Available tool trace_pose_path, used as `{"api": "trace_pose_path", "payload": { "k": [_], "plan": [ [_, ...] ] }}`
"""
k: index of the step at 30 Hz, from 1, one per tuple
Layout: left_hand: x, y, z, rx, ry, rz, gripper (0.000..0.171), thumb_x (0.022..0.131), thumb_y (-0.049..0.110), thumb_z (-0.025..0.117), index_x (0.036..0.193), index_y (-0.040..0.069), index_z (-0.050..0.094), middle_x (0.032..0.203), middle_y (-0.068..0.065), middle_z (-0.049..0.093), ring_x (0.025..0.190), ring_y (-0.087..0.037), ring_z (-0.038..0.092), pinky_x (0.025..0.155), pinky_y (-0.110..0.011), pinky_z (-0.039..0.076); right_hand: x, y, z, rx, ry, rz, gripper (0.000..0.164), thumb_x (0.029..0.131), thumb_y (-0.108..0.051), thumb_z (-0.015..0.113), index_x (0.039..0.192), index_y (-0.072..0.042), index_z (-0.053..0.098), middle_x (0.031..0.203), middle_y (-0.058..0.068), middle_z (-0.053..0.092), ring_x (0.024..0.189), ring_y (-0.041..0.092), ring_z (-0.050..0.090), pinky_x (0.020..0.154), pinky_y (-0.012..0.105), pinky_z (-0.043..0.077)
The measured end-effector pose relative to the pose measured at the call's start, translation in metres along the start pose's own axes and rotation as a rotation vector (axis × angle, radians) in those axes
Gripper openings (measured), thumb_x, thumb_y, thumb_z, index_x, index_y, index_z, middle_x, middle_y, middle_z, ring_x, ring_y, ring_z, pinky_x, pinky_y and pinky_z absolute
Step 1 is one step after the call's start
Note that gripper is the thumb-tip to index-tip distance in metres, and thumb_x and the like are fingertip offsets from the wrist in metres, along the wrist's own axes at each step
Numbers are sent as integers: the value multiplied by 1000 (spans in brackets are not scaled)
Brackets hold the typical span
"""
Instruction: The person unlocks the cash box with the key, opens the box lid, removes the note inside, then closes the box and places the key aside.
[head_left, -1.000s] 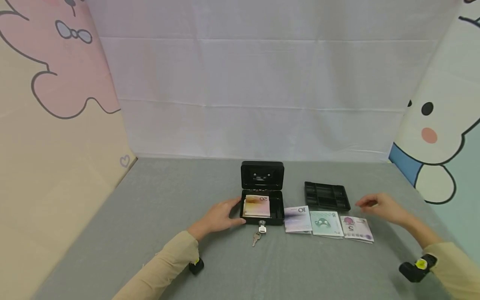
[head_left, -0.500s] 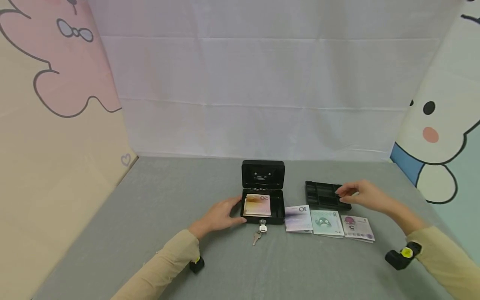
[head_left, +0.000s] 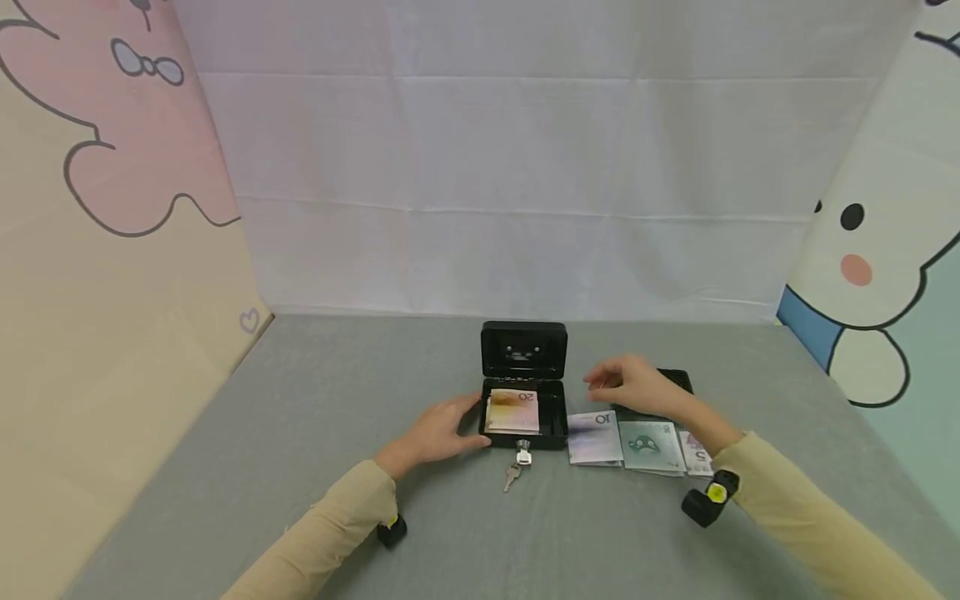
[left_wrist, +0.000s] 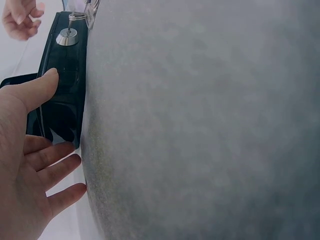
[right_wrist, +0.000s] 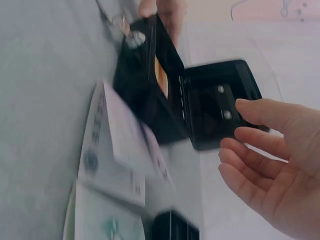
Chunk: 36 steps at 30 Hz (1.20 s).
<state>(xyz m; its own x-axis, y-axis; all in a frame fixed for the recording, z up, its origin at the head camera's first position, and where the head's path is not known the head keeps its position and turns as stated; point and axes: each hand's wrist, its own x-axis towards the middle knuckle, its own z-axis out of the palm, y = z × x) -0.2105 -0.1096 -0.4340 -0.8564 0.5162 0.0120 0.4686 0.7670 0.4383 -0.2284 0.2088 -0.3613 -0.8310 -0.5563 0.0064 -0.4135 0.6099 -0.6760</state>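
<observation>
A black cash box (head_left: 556, 421) stands with its lid (head_left: 524, 337) raised and a stack of yellow-brown 20 banknotes (head_left: 513, 412) inside. My left hand (head_left: 426, 433) touches its left front corner, thumb against the front wall and fingers fairly straight along the side. Over the black compartment tray (head_left: 677, 379), right of the box, reaches my right hand (head_left: 636, 388), fingers loosely bent with nothing between them. In the right wrist view, that hand (right_wrist: 280, 160) overlaps the raised lid. Below it lie purple 10 banknotes (head_left: 595, 438), green banknotes (head_left: 651, 447) and 5 banknotes (head_left: 695, 454), the last partly hidden by my forearm.
A key (head_left: 513, 477) hangs from the lock (head_left: 523, 452) at the front of the box, onto the grey tabletop (head_left: 360, 367). A white cloth backdrop (head_left: 517, 167) closes off the back, with cartoon-printed panels (head_left: 150, 333) at the sides.
From beyond the 5 banknotes at the right, my right hand has swept left across the tray toward the box. My left hand, box and banknotes have stayed in place.
</observation>
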Motion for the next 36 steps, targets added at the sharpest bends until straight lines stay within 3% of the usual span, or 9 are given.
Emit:
{"api": "trace_pose_path", "payload": {
  "k": [8,14,21,26,36],
  "plan": [
    [0,1,0,5,-10,-29,75,82,44,62,136,-1,37,135,-15,45,122,-29,44,99,-42,37,29,-16,40,31,4,-5,30,82,-15,67,102,7,63,90,9,66,78,18,62,66,27,52],
    [0,0,1,5,-6,-22,74,82,44,63,136,-1,38,134,-15,45,122,-29,44,99,-42,38,39,-20,61,15,47,-6,26,77,-11,70,96,6,65,86,11,66,74,17,63,63,26,52],
    [0,0,0,-11,-14,-30,75,82,44,63,137,0,37,135,-15,45,122,-28,43,99,-42,38,49,-23,80,-13,132,109,21,73,-11,74,88,1,67,79,5,65,68,12,58,62,26,50],
    [0,1,-1,-22,-20,-35,75,82,44,63,137,0,37,135,-15,44,123,-28,43,100,-42,37,52,-27,86,-17,187,175,21,71,-9,75,87,2,68,79,7,65,69,15,58,62,30,50],
    [-1,2,-2,-29,-15,-35,75,82,42,63,137,-1,37,135,-15,44,123,-29,42,100,-42,37,57,-34,91,-48,212,294,26,71,-8,73,92,4,66,86,12,65,71,18,57,63,34,50]
  ]
}}
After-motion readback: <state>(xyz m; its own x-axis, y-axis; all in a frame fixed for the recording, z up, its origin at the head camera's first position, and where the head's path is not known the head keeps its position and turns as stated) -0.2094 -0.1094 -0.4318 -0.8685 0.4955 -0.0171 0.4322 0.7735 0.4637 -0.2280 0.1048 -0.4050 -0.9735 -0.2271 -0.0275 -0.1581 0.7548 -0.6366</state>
